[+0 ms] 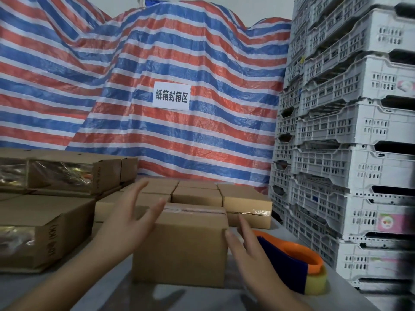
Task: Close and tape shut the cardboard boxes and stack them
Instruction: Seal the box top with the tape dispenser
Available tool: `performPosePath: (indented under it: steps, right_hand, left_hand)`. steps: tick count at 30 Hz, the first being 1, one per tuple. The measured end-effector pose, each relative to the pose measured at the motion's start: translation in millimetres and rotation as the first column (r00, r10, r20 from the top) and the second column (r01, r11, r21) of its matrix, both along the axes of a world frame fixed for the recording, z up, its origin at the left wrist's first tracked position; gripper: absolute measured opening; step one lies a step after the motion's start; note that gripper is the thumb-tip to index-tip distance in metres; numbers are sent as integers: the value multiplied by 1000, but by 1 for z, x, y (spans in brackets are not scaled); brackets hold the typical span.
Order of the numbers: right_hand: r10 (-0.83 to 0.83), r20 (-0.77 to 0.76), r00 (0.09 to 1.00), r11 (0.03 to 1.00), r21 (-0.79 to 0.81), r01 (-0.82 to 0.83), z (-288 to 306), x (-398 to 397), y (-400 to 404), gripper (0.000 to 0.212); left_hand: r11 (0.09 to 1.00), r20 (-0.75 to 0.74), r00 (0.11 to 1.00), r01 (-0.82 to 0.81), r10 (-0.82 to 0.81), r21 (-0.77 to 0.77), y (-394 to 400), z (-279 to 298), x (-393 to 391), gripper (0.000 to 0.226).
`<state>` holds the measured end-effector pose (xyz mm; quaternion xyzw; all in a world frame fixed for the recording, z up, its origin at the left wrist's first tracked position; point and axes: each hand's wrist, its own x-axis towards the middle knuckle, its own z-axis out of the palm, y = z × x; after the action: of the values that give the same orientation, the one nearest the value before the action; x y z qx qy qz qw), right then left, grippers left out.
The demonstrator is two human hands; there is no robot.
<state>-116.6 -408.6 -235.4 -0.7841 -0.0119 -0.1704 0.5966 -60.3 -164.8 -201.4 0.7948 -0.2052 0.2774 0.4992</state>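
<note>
Fingers of both hands are straight and spread, holding nothing. Left hand [132, 212], at centre-left of the frame, has its fingertips at or just above the upper left edge of the near cardboard box [182, 248]; whether they touch it cannot be told. Right hand [249, 245], lower centre-right, has one fingertip at the box's upper right corner, contact likewise uncertain. Box stands closed at lower centre on the grey table [116, 288], its long axis running left to right across the frame, broad side toward the camera; clear tape [195, 209] runs along the top seam. Tape dispenser [298, 265], orange and blue with a yellow roll, lies on the table just right of the box, partly hidden by the right hand. Behind, rows of closed boxes [244, 198] fill mid-frame; taped boxes [45, 230] are stacked at left, cut off by the frame edge. White crates [350, 153] tower at right. Striped tarpaulin [157, 52] carries a paper sign [171, 97].
</note>
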Motion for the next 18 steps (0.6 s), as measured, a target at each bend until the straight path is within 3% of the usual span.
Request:
performPosePath:
  steps: [1,4,7,12,15,18]
  right_hand:
    - [41,20,999,998,-54,-40,0,-1,3,89]
    - [117,87,989,985,-136,-105,3,-2,16,75]
    - [64,134,989,980,-197,-37,-1,0,21,69]
    - [-146,110,983,960,-226,168,13,9,3,31]
    - [-241,47,969,892,-382,240,32,30,-14,42]
    - [-327,-107,939,798,-564,213,48,55,-31,61]
  left_hand:
    - [998,-131,990,41,-47,-53,3,-9,2,81]
    - [953,-398,874,203,-280,-225,3,-27,-2,88]
    - [919,-432,841,174,-326,-354,1,-27,-3,87]
    - [985,-417,908,-28,-45,-167,-25,-8,5,71]
    - [976,-466,880,-13,-91,-216,-44,10,12,50]
    - [961,-564,800,56,-205,-271,-53,15,19,25]
